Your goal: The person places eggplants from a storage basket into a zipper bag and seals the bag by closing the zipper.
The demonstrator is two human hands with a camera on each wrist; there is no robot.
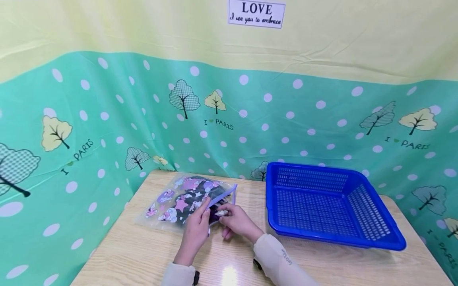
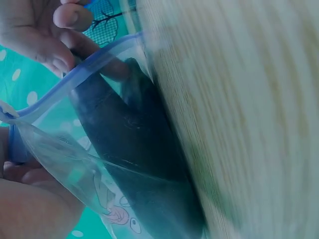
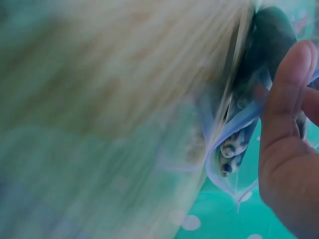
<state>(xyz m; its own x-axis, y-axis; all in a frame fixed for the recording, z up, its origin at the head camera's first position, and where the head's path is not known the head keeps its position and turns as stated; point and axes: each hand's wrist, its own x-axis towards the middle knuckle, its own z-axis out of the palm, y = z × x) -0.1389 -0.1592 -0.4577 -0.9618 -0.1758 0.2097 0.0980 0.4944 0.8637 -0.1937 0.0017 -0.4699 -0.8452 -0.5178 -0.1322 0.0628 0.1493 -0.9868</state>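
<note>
A clear zip bag (image 1: pixel 180 204) printed with pink and purple cartoon figures lies on the table, its lilac zip edge (image 1: pixel 222 196) parted at the right end. Inside are dark, long, rounded things (image 2: pixel 134 129); small pale tips (image 3: pixel 229 150) show at the bag's mouth. My left hand (image 1: pixel 196 227) grips the bag by its zip edge, thumb on top. Fingers of my right hand (image 1: pixel 237 221) reach into the mouth and pinch the end of a dark thing, a small pale piece (image 1: pixel 222 213) showing at the fingertips. What exactly is pinched, I cannot tell.
A blue plastic basket (image 1: pixel 336 238) with mesh walls stands to the right of the bag on the wooden table (image 1: pixel 125 258). A green and yellow printed curtain (image 1: pixel 243 131) hangs close behind the table and along both sides.
</note>
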